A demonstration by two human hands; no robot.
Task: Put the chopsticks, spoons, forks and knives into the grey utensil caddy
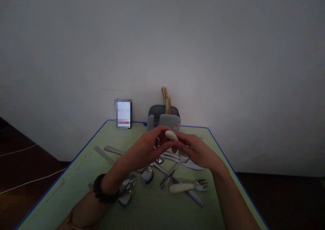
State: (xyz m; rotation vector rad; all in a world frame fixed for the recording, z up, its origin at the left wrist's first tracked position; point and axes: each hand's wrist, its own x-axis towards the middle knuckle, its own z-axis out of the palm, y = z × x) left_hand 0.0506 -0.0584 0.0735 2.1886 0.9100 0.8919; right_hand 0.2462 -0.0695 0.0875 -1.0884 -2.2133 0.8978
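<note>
A white-handled utensil [171,135] is held up over the table, its rounded pale end showing between my two hands; the rest is hidden, so its kind cannot be told. My left hand [154,142] pinches it between thumb and fingers. From the other side my right hand [194,147] also closes on it. Below the hands lies loose cutlery: a fork with a cream handle [181,188], a spoon [147,174], a knife [194,197] and several other metal pieces. Another spoon [126,196] lies partly behind my left wrist.
A grey cutlery holder [150,122] stands at the table's back edge against the wall, with wooden chopsticks [167,103] upright in it. Left of it a phone with a lit screen [123,114] leans upright. The green table [83,175] has a blue rim.
</note>
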